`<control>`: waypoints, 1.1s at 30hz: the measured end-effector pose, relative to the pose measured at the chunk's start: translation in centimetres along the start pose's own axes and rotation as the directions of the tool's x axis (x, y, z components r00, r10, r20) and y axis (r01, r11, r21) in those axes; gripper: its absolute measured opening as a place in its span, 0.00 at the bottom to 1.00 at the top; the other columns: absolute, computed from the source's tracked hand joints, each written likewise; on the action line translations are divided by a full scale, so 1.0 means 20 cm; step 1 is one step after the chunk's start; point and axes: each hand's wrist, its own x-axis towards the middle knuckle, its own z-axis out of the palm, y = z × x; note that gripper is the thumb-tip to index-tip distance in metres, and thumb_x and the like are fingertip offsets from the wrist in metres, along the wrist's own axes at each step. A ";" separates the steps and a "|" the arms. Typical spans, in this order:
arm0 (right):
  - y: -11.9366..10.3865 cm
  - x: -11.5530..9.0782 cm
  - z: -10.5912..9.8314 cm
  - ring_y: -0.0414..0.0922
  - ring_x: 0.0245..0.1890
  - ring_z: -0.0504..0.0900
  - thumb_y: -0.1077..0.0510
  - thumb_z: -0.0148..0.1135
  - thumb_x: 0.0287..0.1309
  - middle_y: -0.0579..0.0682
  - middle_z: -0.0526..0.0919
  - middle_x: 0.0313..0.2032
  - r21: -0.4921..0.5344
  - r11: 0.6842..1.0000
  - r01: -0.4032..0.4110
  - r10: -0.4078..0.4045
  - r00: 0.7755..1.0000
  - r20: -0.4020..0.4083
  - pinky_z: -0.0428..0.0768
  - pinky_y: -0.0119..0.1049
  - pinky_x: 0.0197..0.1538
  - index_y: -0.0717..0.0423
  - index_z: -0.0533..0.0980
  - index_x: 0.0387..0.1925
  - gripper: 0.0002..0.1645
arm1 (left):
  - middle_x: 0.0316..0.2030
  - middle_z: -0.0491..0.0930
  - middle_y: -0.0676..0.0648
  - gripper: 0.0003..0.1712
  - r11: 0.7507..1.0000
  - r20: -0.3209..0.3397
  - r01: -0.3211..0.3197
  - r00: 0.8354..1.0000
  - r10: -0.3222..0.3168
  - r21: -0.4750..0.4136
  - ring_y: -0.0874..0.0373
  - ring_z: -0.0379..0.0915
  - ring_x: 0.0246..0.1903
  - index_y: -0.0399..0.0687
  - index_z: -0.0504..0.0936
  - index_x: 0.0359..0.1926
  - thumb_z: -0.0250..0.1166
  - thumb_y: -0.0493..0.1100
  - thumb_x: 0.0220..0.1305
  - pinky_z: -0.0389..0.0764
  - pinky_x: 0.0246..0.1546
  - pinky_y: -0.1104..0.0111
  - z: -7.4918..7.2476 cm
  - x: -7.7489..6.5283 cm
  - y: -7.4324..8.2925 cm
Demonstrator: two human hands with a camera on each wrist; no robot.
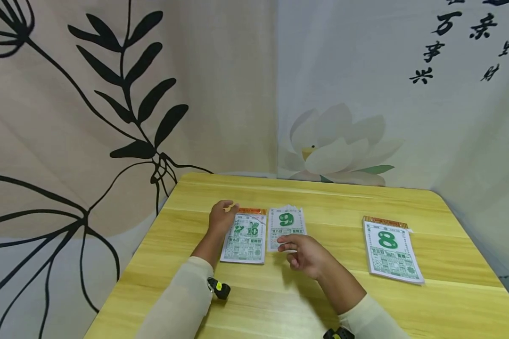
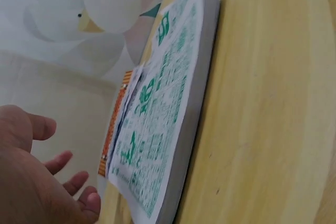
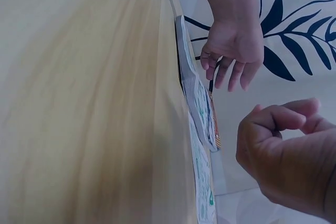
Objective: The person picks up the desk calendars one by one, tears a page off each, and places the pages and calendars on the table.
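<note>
A tear-off calendar pad (image 1: 242,245) with green print reading 10 and an orange-red bound top edge lies on the table. My left hand (image 1: 222,219) is by its upper left corner, fingers loosely spread and holding nothing; in the left wrist view that hand (image 2: 42,182) sits apart from the pad's orange binding (image 2: 114,124). Just right of the pad lies a torn-off calendar sheet (image 1: 296,225) numbered 9, its top edge ragged. Over that sheet's lower right corner hovers my right hand (image 1: 307,254), its fingers loosely bent with nothing between them, as the right wrist view also shows.
Farther right on the yellow wood-grain table (image 1: 331,207) is another calendar pad (image 1: 392,254), numbered 8 and slightly turned. Behind the table hang printed cloths, one with a white lotus (image 1: 339,141), the other with black leaves (image 1: 152,101).
</note>
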 end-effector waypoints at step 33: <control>-0.11 -0.12 -0.33 0.56 0.70 0.68 0.52 0.53 0.84 0.56 0.75 0.69 -0.327 0.929 0.172 -0.287 0.893 -0.347 0.72 0.54 0.71 0.61 0.77 0.65 0.21 | 0.67 0.77 0.42 0.18 0.961 0.259 -0.266 0.925 0.276 -0.076 0.42 0.74 0.66 0.42 0.84 0.62 0.63 0.47 0.83 0.78 0.66 0.43 0.46 -0.30 0.10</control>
